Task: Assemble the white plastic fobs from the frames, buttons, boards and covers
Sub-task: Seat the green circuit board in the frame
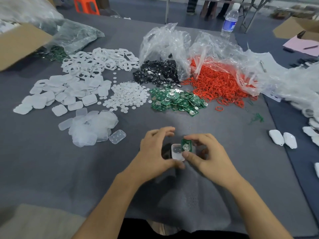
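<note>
right up close over the grey mat [69, 169], the left hand [155, 152] cradles a white fob shell [177, 150] open side up, thumb at the near end and fingers curled over the far edge, i'd guess to keep the cavity level and reachable. the right hand [208, 152] pinches a green board [186, 146] by its edges between thumb and forefinger, holding it tilted at the shell's right end, touching or just above, can't tell which. the edge grip makes sense, it keeps fingertips off the metal disc on the board and lets it drop in square. looks like the board-seating step, cover not yet on

a bit further out the clear covers [93, 126] sit to the left, then the board pile [177, 100] and white round buttons [126, 95] straight ahead, all in easy reach. behind those the white frames [100, 61], dark discs [157, 73] and red rings [219, 83] spill from bags. a couple of finished-looking fobs [283, 139] lie off to the right
</note>
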`<state>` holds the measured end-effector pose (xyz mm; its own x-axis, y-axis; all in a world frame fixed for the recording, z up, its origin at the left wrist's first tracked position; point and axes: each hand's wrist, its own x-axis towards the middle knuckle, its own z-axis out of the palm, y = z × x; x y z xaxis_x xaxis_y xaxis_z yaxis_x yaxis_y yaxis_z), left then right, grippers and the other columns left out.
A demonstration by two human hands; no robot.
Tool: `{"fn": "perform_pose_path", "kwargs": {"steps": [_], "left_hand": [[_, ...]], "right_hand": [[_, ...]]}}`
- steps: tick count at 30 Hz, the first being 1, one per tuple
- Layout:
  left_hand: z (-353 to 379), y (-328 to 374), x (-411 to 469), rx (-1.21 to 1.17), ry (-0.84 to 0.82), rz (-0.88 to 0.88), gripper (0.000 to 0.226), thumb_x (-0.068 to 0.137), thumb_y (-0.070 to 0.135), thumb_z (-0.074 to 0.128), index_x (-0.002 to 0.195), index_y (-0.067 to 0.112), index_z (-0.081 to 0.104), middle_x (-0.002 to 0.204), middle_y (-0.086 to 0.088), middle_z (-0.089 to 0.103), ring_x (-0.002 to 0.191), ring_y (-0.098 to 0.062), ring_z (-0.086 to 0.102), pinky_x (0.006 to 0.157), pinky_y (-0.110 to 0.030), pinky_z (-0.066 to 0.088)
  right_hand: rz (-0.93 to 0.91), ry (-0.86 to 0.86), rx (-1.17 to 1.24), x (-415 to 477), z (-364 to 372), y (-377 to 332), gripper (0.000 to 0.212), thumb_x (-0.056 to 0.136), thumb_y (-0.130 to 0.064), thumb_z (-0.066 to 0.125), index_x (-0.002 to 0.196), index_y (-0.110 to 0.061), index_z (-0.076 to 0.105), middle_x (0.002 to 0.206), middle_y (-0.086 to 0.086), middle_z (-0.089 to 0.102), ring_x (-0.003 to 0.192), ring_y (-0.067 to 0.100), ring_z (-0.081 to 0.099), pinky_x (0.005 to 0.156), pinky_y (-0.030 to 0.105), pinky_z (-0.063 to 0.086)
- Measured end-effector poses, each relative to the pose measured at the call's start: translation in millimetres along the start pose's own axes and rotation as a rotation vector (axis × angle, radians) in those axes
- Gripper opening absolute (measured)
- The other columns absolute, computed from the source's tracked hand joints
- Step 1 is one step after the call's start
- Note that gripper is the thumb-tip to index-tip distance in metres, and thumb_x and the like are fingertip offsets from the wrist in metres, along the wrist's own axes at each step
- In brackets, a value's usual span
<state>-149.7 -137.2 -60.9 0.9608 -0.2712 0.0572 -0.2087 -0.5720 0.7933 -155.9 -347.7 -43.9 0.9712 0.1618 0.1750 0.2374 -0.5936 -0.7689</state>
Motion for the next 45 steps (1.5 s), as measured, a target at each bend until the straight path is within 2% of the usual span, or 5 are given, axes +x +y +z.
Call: {"fn": "perform_pose_path", "kwargs": {"steps": [6,17,21,30,45], "left_hand": [[15.9,-12.1,-6.5,0.08,0.065,0.053,0.112,0.058,0.069,0.083,0.148,0.049,0.019,0.14,0.027,0.05,0.141,0.009,0.02,0.11,-0.005,0.003],[13.2,-14.1,-9.2,-0.016,0.054,0.019,0.107,0.062,0.056,0.091,0.141,0.053,0.02,0.131,0.028,0.055,0.131,0.023,0.015,0.106,-0.004,0.015],[9.4,-14.6,-8.9,-0.028,0.039,-0.001,0.1,0.068,0.047,0.092,0.142,0.048,0.024,0.133,0.024,0.058,0.138,0.012,0.024,0.113,-0.014,0.019],[7.1,-12.2,-9.1,-0.002,0.021,0.002,0.087,0.08,0.038,0.085,0.148,0.034,0.031,0.132,0.025,0.059,0.128,0.026,0.018,0.117,-0.024,0.018],[9.7,-14.5,-8.3,0.013,0.036,0.023,0.083,0.081,0.047,0.082,0.148,0.039,0.032,0.129,0.029,0.057,0.129,0.021,0.02,0.109,-0.006,0.012]], "right_hand": [[-0.025,-0.089,-0.08,0.4,13.9,10.2,0.041,0.076,-0.032,0.085,0.113,-0.042,0.07,0.115,-0.014,0.058,0.116,0.008,0.048,0.098,0.01,0.032],[-0.071,-0.059,-0.112,-1.1,19.1,19.5,0.04,0.074,-0.048,0.083,0.111,-0.048,0.069,0.117,-0.024,0.056,0.119,0.006,0.047,0.098,0.003,0.025],[-0.101,-0.011,-0.102,-4.1,23.1,21.0,0.033,0.077,-0.038,0.085,0.107,-0.045,0.072,0.118,-0.02,0.058,0.121,0.009,0.051,0.102,0.01,0.03],[-0.299,0.023,-0.214,-1.5,21.9,16.6,0.016,0.082,-0.025,0.081,0.097,-0.019,0.077,0.111,-0.008,0.062,0.107,0.012,0.056,0.096,0.021,0.042],[-0.415,0.021,-0.341,-3.3,21.1,15.5,0.016,0.091,-0.014,0.071,0.104,-0.006,0.071,0.117,0.006,0.061,0.106,0.023,0.058,0.099,0.027,0.04]]}}
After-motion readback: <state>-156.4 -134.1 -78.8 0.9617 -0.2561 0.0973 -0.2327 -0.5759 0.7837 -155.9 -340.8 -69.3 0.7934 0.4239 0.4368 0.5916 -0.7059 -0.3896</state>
